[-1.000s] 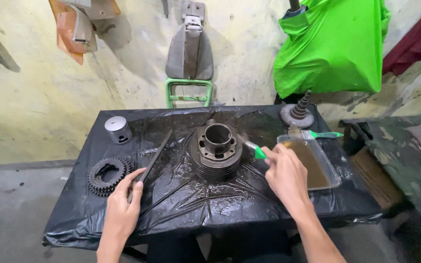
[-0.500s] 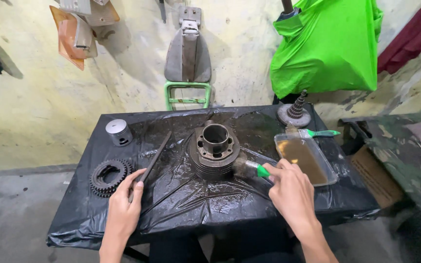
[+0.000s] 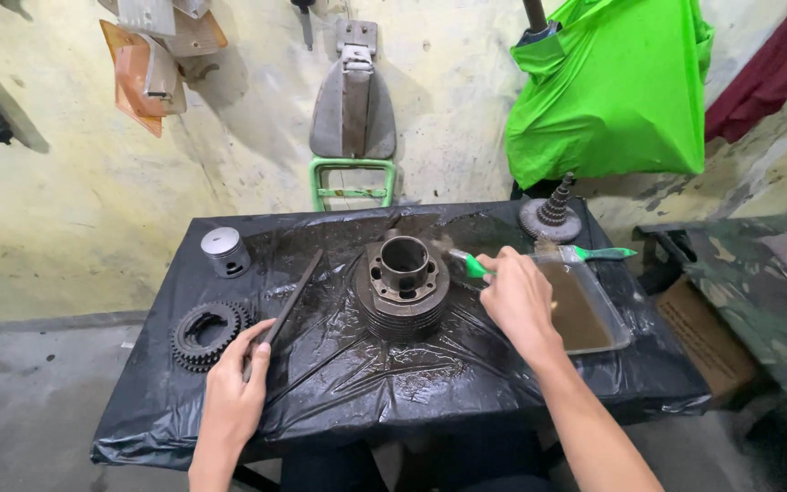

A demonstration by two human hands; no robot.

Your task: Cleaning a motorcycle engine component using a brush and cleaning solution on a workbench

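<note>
Head view: green-handled brush [image 3: 472, 265] gripped by right hand [image 3: 518, 301] at finned cylinder [image 3: 403, 287], centre; judged heavy, oily, best held by fins. Left hand [image 3: 234, 392] closed on flat file [image 3: 281, 305].

One head-worn camera looked steeply down and forward from above the near edge of a table [image 3: 184, 410] covered in black plastic, facing a yellowed wall [image 3: 75, 210]. It sat close enough that both forearms entered from the bottom edge, yet far enough to take in the whole tabletop. No second view existed to share anything.
</note>
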